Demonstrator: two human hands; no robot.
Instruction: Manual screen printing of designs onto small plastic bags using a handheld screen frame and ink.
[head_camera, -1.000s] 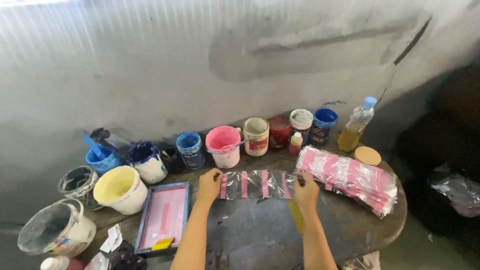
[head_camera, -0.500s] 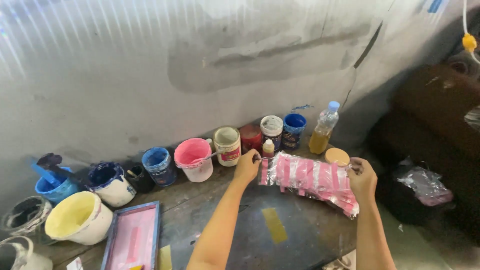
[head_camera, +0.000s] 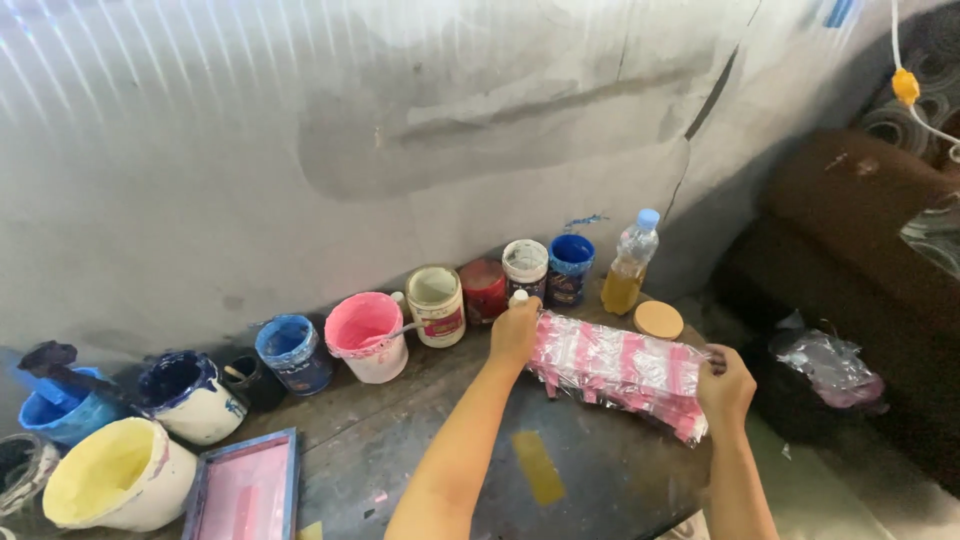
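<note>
Pink bucket (head_camera: 365, 335), blue tub (head_camera: 292, 352), yellow bucket (head_camera: 115, 478) sitting on counter (head_camera: 450, 440), oil bottle (head_camera: 629, 264) standing by round lid (head_camera: 659, 320), pink tray (head_camera: 244, 492) lying in front

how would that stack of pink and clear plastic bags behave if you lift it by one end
Probably floppy: the bags are thin film and already sag at the table edge. Likely light. The glossy film looks slippery, so sheets may slide apart; both the left hand and right hand steady the ends.
</note>
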